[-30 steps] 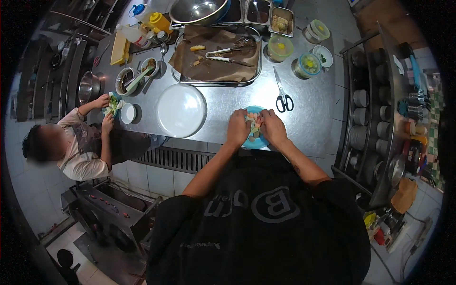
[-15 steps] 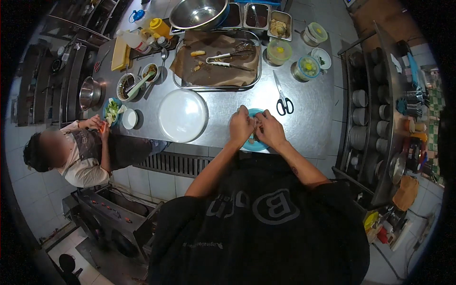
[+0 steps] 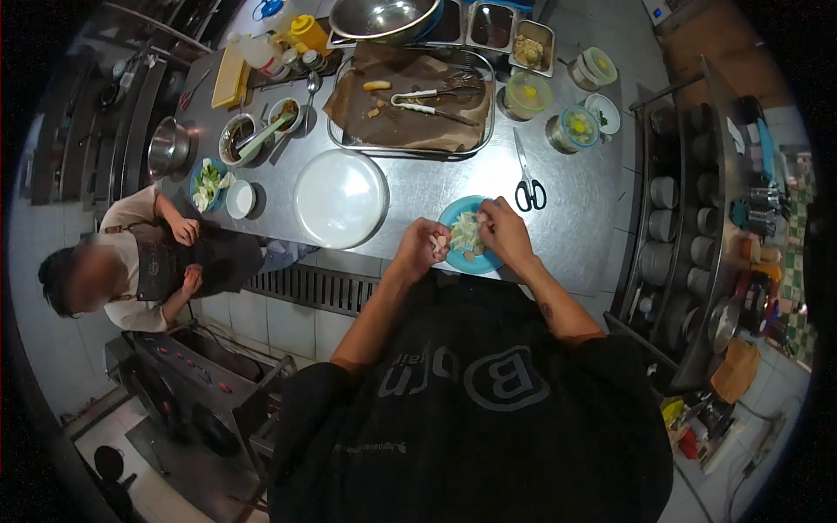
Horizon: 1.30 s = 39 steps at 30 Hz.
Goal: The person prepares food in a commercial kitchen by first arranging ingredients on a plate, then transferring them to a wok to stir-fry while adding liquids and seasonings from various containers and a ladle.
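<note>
A blue bowl (image 3: 452, 212) stands at the near edge of the steel table, with shredded pale-green leaves (image 3: 466, 228) inside and a small tan piece of food near its lower rim. At its left side, my left hand (image 3: 420, 249) is curled around several pale pinkish pieces of food (image 3: 439, 243). Over the bowl's right side, my right hand (image 3: 506, 232) has its fingertips pressed together; what they hold, if anything, is too small to make out. Black-handled scissors (image 3: 530, 193) lie open beyond my right hand. A large white plate (image 3: 340, 199) sits to the left of the bowl.
A paper-lined tray (image 3: 349, 144) with tongs (image 3: 423, 98) stands at the back. Lidded tubs (image 3: 528, 94) are at back right, sauce bowls (image 3: 240, 144) at left. A co-worker (image 3: 153, 261) stands left, near a bowl of greens (image 3: 207, 186). A rack of dishes (image 3: 656, 257) stands right.
My hands were together over the bowl and have parted: the left to its left side, the right to its right side, uncovering the leaves. The co-worker's hands have drawn back from the greens.
</note>
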{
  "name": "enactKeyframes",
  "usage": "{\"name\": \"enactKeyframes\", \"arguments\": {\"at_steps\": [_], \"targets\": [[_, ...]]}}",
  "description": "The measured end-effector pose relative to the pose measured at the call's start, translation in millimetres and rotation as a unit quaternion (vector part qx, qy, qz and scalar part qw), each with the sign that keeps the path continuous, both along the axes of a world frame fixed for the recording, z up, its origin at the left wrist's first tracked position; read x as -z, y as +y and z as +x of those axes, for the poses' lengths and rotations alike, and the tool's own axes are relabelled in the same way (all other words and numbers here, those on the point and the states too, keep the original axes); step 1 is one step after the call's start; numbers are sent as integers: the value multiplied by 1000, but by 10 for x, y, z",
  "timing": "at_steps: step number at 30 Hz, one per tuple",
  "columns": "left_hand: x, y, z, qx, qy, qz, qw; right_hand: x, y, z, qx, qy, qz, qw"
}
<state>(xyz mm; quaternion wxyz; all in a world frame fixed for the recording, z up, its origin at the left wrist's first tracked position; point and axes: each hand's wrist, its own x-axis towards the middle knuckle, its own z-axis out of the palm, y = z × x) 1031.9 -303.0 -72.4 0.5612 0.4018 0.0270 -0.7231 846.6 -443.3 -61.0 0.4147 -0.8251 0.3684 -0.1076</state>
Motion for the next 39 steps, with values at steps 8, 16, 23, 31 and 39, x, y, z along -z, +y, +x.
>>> {"name": "enactKeyframes", "arguments": {"at_steps": [8,16,23,31,39], "targets": [[171,-19,-214,31,-58,14,998,-108,-229,-151,9,-135,237,962],[-154,-257,-384,12,125,23,992,-927,56,110,-149,-64,124,979],[-38,-45,-114,32,111,5,993,-486,-230,-117,-91,-2,9,996],[-2,222,-45,5,146,-8,989,28,-16,-53,-176,111,-81,975],[43,350,-18,-43,150,21,988,-47,56,-52,-170,127,-76,974]]}}
